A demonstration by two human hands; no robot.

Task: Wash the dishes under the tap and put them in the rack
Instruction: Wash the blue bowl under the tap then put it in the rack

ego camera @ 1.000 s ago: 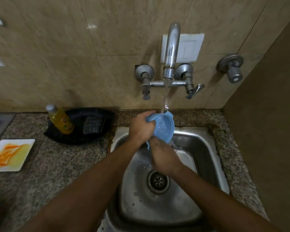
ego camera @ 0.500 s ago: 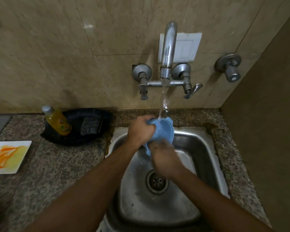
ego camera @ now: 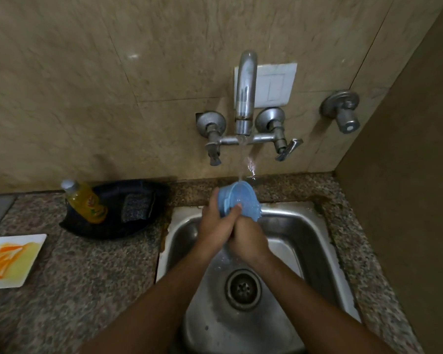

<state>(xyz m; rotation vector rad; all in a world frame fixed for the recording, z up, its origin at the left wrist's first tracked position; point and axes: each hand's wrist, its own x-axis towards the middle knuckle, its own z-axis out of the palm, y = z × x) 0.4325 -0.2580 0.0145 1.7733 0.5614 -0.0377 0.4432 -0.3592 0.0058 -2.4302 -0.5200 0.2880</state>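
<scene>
Holding: left hand (ego camera: 216,223) wraps its fingers round the blue bowl (ego camera: 238,201)
Right hand (ego camera: 248,238): curled on the bowl's low edge
Bowl: tipped under the tap (ego camera: 244,98), water running in, above the sink (ego camera: 304,238)
Side: dirty plate (ego camera: 12,259), soap bottle (ego camera: 86,203)

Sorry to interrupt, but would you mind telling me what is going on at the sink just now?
A person is rinsing a small blue bowl under the running tap, over the steel sink. The left hand grips the bowl's outside, while the right hand holds its lower rim. A stained white plate waits on the counter, near a black tray holding a yellow soap bottle and a scrub pad. No rack is in view.
</scene>
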